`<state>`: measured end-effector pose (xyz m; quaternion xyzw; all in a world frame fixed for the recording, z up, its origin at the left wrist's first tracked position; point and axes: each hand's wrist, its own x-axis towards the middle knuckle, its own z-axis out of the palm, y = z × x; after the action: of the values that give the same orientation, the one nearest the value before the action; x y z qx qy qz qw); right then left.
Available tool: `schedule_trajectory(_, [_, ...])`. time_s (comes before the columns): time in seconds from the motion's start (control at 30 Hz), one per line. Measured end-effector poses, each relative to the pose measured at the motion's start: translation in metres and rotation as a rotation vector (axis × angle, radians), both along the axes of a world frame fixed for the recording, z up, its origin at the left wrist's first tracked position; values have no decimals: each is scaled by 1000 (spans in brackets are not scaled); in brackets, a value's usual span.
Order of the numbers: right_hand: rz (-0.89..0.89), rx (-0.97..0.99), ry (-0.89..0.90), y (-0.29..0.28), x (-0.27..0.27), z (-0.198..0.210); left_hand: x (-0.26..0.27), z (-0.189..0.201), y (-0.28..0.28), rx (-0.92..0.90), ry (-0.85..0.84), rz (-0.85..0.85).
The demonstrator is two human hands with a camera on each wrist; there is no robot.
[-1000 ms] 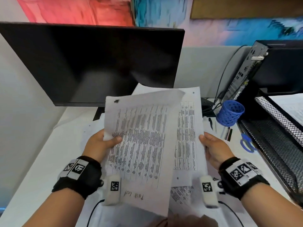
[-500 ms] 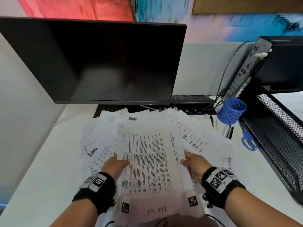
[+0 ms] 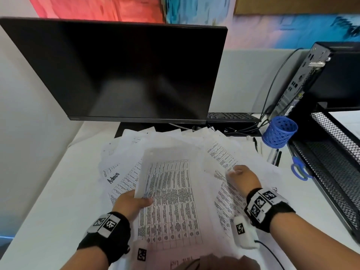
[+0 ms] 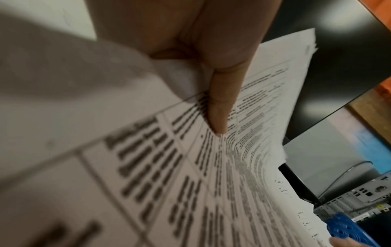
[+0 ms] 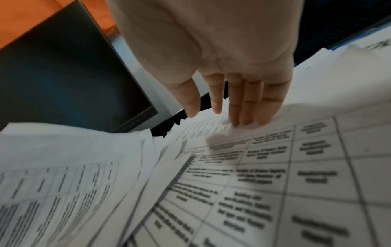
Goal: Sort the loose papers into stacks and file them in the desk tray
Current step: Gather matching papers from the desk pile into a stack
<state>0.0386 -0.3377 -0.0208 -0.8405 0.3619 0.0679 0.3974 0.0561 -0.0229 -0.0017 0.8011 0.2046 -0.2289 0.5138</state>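
Observation:
Loose printed papers (image 3: pixel 194 145) lie fanned out over the white desk in front of the monitor. On top lies a sheet with a printed table (image 3: pixel 171 199). My left hand (image 3: pixel 129 204) pinches its left edge, thumb (image 4: pixel 220 107) pressed on the print. My right hand (image 3: pixel 242 177) has let go and reaches over the papers on the right with straight fingers (image 5: pixel 245 107), the tips touching a sheet (image 5: pixel 253 167). The black mesh desk tray (image 3: pixel 335 164) stands at the right, with a white sheet in its upper tier.
A black monitor (image 3: pixel 124 71) stands close behind the papers, a keyboard (image 3: pixel 231 116) beside its base. A blue mesh pen cup (image 3: pixel 279 134), pens and blue-handled scissors (image 3: pixel 300 168) lie between the papers and the tray. A computer case (image 3: pixel 315 78) stands behind the tray.
The sheet that both hands held up has come down onto the pile. My right hand let go of its right edge and moved right onto the spread papers; my left hand keeps its hold.

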Motion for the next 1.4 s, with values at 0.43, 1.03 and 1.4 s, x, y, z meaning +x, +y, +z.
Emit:
schedule_trajectory(0.43, [137,221,94,31,28,-10,-11,-5,-3,-71,-1,2])
schedule_trajectory(1.03, [238,-86,-260,-41,6,75,7,39,49,-52,-294,-202])
schedule_trajectory(1.4, [346,56,-425,-34,5,116,40,71,-12,543,-905,-656])
